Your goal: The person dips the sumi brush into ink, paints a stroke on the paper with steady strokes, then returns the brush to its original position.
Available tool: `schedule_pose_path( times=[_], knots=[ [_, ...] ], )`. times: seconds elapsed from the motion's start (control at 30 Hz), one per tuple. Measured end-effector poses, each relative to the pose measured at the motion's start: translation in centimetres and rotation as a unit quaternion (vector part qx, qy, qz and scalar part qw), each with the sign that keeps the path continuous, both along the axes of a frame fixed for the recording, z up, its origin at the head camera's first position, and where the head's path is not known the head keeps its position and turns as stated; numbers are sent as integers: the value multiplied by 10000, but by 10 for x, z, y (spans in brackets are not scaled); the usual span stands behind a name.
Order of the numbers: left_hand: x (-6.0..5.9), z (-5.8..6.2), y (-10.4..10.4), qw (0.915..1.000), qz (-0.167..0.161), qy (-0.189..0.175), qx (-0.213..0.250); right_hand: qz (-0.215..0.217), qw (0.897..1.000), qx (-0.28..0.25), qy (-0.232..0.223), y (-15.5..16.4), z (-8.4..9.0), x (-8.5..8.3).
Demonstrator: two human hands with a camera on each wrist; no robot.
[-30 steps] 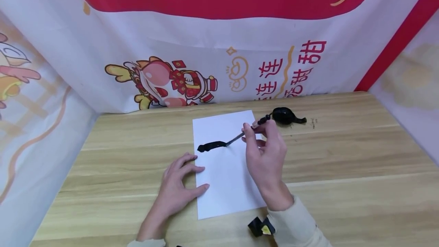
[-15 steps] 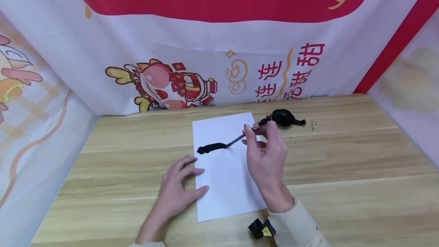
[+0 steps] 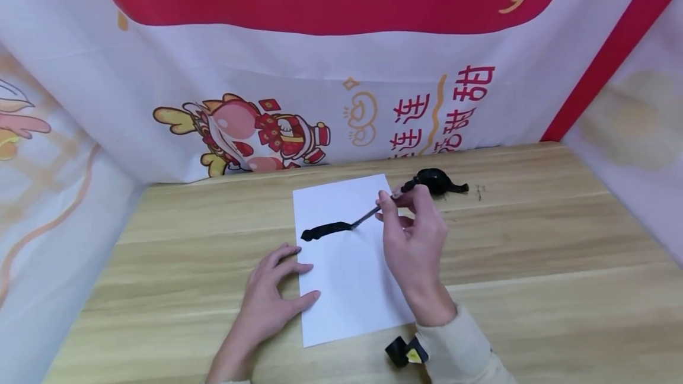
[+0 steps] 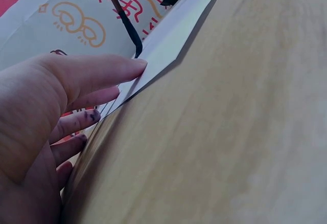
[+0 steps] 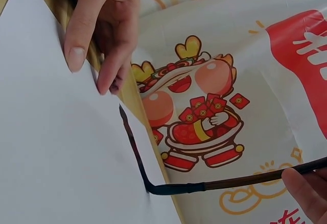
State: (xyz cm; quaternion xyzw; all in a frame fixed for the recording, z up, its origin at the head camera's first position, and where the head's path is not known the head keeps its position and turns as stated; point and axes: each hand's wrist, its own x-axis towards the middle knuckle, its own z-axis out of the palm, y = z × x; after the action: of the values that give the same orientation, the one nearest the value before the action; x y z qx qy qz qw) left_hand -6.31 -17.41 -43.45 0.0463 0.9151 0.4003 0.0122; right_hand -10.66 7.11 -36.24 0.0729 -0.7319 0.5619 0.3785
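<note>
Head view: the right hand (image 3: 413,242) pinches a thin ink brush (image 3: 380,207), whose tip touches the end of 1 black stroke (image 3: 325,230) on the white paper sheet (image 3: 347,259), which lies midway along the tabletop's (image 3: 533,265) far half. The left hand (image 3: 272,295) lies spread flat, fingertips on the sheet's left edge. A black ink pouch (image 3: 439,181) sits near the far edge.

Left wrist view: the thumb (image 4: 97,73) presses the paper's edge.

Right wrist view: the brush tip meets the stroke's end (image 5: 149,187); the left hand's fingers (image 5: 76,40) rest on the sheet.
</note>
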Motion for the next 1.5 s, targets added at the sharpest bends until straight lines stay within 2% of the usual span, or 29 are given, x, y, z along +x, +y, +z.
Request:
schedule_pose_path(
  times=[0.27, 0.47, 0.7, 0.97, 1.5],
  knots=[
    [-1, 2, -1, 9999, -46, 74, 62, -104, 9999, -1, -22, 3, 2, -3],
    [0, 3, -1, 10000, 29, -85, 43, -65, 9999, -43, -129, 4, 2, -3],
    [-3, 4, -3, 9996, -125, 241, 99, -64, 9997, -230, -109, 7, 4, -8],
    [1, 0, -3, 9999, -60, 77, 61, -25, 9993, -243, -271, 11, 3, -6],
    [1, 2, -2, 10000, -29, -14, -46, -179, 9989, -244, -358, 20, 6, -6]
  ],
)
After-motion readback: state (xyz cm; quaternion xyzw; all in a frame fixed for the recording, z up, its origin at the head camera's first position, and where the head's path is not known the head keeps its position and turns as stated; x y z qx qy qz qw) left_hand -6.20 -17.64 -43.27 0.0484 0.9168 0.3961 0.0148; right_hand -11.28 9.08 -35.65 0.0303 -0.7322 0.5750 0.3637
